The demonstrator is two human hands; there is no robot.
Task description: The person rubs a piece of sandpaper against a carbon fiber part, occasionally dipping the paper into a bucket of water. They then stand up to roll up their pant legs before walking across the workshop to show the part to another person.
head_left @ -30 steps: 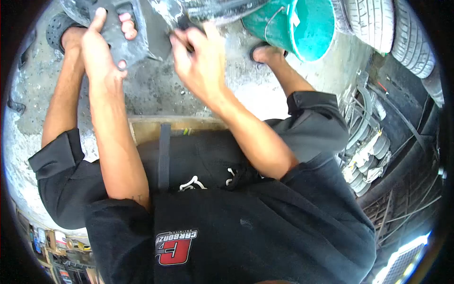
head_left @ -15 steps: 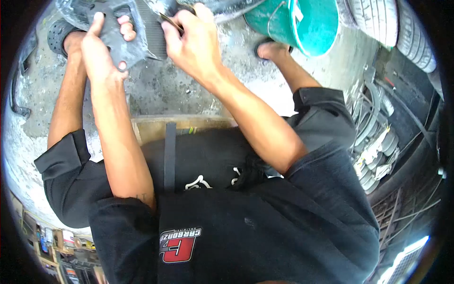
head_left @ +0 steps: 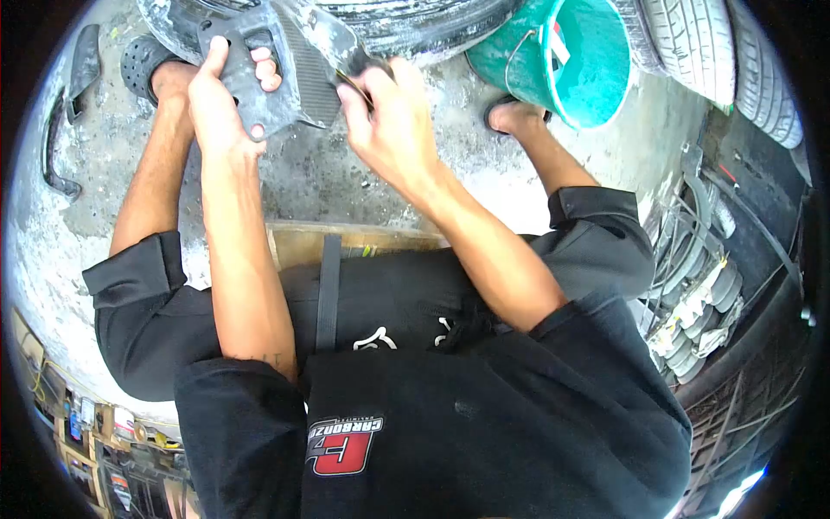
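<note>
My left hand (head_left: 218, 108) grips a dark grey plastic part (head_left: 251, 95) dusted with pale residue. Its thumb lies on the near face and some fingertips show through an oblong opening. The part has a finely ribbed, darker strip (head_left: 307, 73) along its right side. Close beside that strip, my right hand (head_left: 396, 117) is closed on a thin, dark piece (head_left: 356, 85) with a brownish edge; I cannot tell what it is. A whitish-grey, shiny surface (head_left: 324, 35) shows just beyond the right fingertips.
A large black rounded object (head_left: 424, 26) with white smears lies beyond my hands. A green bucket (head_left: 510, 65) stands right of it, near tyres (head_left: 692, 43). Curved dark pieces (head_left: 65, 164) lie on the left floor. Stacked grey parts (head_left: 700, 303) are at right.
The view has shifted, so the scene appears lower and farther right. Both hands keep their holds and have moved slightly right with the plastic part.
</note>
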